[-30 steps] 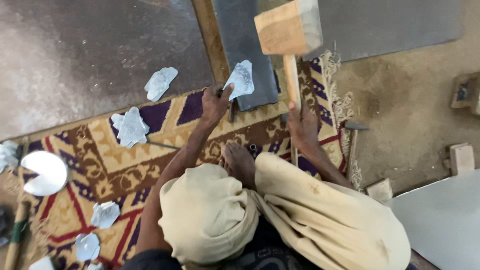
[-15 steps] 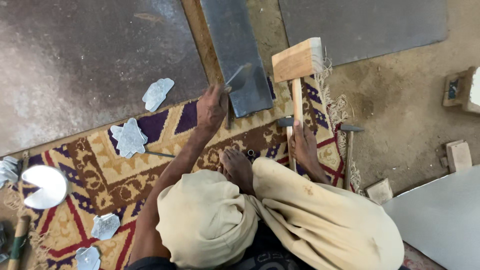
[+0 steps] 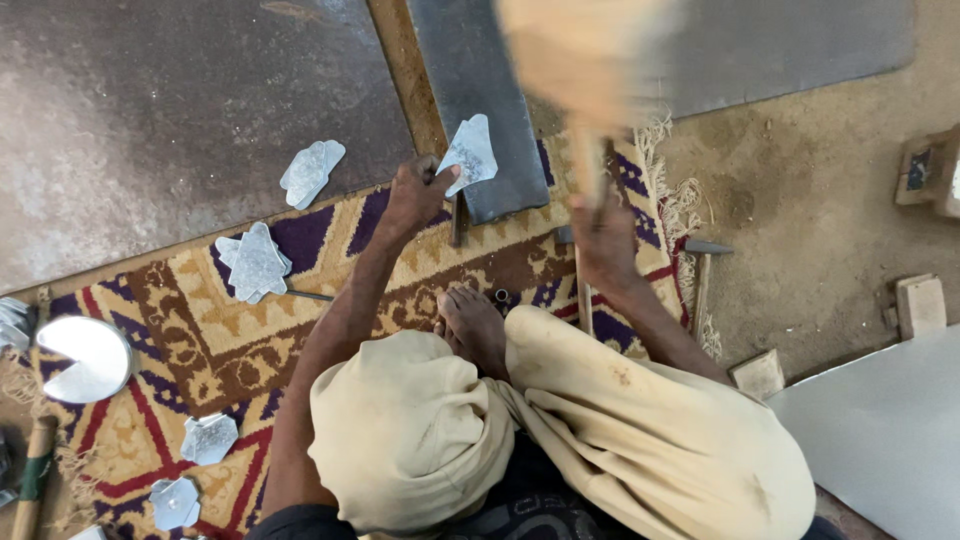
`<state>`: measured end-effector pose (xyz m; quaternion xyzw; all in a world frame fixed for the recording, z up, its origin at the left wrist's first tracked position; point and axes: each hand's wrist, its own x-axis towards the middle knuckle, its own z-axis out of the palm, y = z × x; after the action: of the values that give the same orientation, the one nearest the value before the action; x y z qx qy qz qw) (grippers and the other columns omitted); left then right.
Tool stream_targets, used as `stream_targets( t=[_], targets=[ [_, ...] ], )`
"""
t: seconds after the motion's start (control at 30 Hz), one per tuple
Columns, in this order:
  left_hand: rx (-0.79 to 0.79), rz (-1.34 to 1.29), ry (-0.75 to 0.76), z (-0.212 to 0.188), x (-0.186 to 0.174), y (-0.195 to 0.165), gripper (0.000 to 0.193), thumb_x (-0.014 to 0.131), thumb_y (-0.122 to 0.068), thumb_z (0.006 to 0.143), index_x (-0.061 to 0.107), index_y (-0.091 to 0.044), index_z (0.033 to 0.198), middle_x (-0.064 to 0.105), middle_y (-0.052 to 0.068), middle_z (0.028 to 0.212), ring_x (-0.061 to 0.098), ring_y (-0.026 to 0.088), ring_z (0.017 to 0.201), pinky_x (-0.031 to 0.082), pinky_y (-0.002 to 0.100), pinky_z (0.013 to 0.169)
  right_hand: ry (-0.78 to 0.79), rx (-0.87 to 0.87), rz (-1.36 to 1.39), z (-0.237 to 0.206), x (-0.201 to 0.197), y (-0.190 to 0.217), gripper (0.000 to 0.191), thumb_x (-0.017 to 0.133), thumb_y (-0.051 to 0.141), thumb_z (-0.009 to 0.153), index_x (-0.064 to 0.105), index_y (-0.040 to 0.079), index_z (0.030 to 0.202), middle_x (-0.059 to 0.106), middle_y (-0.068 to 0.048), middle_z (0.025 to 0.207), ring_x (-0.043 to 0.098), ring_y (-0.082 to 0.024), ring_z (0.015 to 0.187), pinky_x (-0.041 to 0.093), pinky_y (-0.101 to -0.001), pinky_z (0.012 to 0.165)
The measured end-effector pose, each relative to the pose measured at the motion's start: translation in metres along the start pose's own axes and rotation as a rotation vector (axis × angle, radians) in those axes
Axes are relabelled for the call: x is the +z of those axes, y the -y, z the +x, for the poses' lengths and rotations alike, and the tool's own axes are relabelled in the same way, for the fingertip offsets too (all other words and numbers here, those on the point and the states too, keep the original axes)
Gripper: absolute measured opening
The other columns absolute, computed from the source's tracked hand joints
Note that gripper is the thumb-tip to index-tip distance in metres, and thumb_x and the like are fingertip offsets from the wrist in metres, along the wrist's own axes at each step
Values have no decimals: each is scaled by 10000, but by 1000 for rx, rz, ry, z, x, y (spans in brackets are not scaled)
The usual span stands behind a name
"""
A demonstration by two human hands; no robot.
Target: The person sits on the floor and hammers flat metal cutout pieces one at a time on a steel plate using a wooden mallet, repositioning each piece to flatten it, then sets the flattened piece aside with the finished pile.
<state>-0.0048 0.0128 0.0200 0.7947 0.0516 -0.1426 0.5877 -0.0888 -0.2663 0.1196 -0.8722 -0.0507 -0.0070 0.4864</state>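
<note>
I look down from above my head. My left hand (image 3: 418, 195) is at about 11 o'clock from my knees. Its fingers are pinched on the edge of a thin, shiny metal cut-out (image 3: 470, 153). The cut-out lies on a dark metal slab (image 3: 478, 90), near the slab's low end, and it touches the slab.

My right hand (image 3: 603, 240) is at about 1 o'clock. Its fingers are wrapped tight around the handle of a wooden mallet (image 3: 585, 60). The mallet head is up at 12 o'clock, above the slab, and it looks all blurry. I cannot tell if it touches anything.

My bare foot (image 3: 474, 325) sits on the patterned rug (image 3: 200, 330), between my two arms. A small metal tube (image 3: 501, 296) lies just beside my toes.

A small hammer (image 3: 702, 275) lies on the rug's fringe at 3 o'clock, just beside my right arm.

More shiny cut-outs lie to the left. One (image 3: 312, 172) is on the big grey sheet (image 3: 180, 110) at 10 o'clock. A star-shaped pile (image 3: 256, 262) sits on the rug at 9 o'clock. Two more (image 3: 208, 438) lie at 8 o'clock. A round shiny disc with a wedge cut out (image 3: 90, 358) is at the far left.

Small wood blocks (image 3: 920, 305) sit on the sandy floor at 3 o'clock.
</note>
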Motion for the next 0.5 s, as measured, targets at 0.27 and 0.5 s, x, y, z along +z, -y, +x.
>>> stream_targets(
  t=[0.27,0.5],
  targets=[
    [-39,-46,16,-3,-1,6,400,747,-314,1018,693,81,986,669,161,786,644,155,681,544,375,582,22,279,-108,-18,14,-31,518,489,502,1115,630,8,1184,493,-48,637,479,-128,524,358,-345,456],
    [66,49,-129,-34,-7,29,388,745,-359,1001,675,18,947,628,111,701,589,165,621,517,362,569,23,658,12,-28,17,-36,586,516,585,1070,566,28,896,472,14,603,456,-141,482,342,-323,406]
  ],
)
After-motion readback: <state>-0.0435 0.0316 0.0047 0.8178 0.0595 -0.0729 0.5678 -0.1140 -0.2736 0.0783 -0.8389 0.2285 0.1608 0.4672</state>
